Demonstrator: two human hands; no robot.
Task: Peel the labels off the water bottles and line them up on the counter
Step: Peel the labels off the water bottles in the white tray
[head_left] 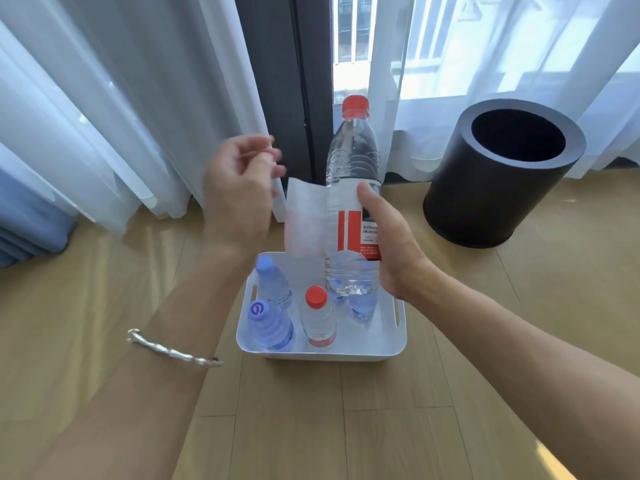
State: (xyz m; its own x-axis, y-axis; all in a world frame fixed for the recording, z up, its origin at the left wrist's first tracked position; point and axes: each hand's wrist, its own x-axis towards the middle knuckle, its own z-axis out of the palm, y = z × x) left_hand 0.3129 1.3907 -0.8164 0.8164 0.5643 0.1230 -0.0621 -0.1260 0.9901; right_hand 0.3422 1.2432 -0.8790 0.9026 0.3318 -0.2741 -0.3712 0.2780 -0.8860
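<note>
My right hand (388, 244) grips a clear water bottle (351, 157) with a red cap, held upright above a white bin (391, 344). Its red and white label (308, 220) is partly peeled and sticks out to the left as a loose flap. My left hand (239, 195) hovers just left of the flap, blurred, fingers curled and apart, holding nothing. Inside the bin stand a small red-capped bottle (317, 317), two blue-capped bottles (270, 323) (272, 282) on the left, and more blue ones behind the held bottle, partly hidden.
A black cylindrical waste bin (498, 174) stands open on the wooden floor to the right. White sheer curtains (104, 98) hang behind, with a dark window frame (287, 81) between them. A blue ribbed object (27, 223) sits at far left.
</note>
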